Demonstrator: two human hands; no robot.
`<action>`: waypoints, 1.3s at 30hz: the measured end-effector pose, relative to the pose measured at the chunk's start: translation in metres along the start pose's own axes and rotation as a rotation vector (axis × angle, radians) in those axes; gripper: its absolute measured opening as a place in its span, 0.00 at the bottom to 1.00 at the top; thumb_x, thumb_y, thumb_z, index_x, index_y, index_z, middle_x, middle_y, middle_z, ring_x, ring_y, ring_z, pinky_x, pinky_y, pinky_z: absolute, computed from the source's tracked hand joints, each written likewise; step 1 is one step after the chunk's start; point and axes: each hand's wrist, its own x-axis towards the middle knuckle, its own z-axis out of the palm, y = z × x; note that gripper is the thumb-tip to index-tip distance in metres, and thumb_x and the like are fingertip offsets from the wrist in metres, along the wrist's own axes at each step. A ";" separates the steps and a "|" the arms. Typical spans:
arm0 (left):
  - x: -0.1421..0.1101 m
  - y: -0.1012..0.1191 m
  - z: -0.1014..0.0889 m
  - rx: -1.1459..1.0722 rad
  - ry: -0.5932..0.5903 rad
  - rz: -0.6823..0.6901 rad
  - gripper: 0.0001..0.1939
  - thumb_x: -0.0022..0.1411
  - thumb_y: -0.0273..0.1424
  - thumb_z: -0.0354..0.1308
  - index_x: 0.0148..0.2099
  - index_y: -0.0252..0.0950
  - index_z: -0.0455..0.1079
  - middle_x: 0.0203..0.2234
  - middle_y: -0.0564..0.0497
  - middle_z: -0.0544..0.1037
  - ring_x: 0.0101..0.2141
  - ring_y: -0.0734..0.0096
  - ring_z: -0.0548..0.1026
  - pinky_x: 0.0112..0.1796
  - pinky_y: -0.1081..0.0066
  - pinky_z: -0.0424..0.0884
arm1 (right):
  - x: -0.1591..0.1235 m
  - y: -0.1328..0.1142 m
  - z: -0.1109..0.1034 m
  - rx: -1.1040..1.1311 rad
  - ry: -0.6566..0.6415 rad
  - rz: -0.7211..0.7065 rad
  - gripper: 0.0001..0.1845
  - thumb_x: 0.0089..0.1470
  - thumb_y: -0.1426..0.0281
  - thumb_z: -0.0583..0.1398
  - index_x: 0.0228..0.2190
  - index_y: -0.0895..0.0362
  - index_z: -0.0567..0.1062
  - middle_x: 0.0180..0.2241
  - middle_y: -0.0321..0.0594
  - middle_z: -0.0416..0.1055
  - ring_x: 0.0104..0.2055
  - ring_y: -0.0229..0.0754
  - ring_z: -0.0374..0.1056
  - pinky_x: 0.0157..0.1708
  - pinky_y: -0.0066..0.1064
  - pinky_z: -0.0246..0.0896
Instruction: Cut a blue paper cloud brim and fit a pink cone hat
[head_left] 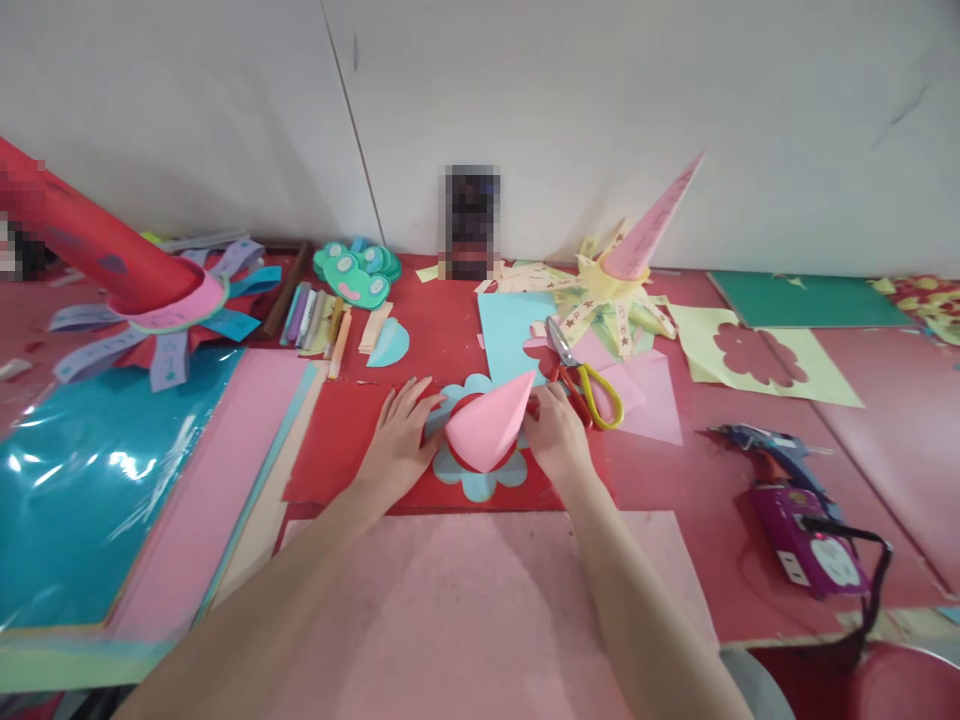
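In the head view, a light blue paper flower ring (480,484) lies on a red sheet (330,440). A pink paper cone (487,425) rests in its middle, lying tilted with the tip toward the upper right. My left hand (401,440) lies at the ring's left side, fingers spread and tips touching the petals. On the opposite side, my right hand (556,430) has its fingers bent together at the ring's right edge, partly hiding the petals there. Scissors (589,385) with yellow and red handles lie just beyond my right hand.
A purple box (810,545) and a glue gun (772,450) with a cable sit at right. Finished paper hats, one red (150,270) and one pink (645,235), stand at the back. Markers (315,320), green frog cutouts (356,270) and paper sheets (187,480) lie left.
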 end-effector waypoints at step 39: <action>0.004 0.004 -0.007 -0.332 0.126 -0.123 0.13 0.63 0.36 0.47 0.27 0.38 0.60 0.53 0.44 0.70 0.57 0.60 0.64 0.58 0.53 0.59 | 0.007 0.002 -0.012 0.370 -0.073 0.067 0.13 0.47 0.58 0.56 0.23 0.56 0.68 0.21 0.36 0.68 0.25 0.38 0.62 0.27 0.30 0.55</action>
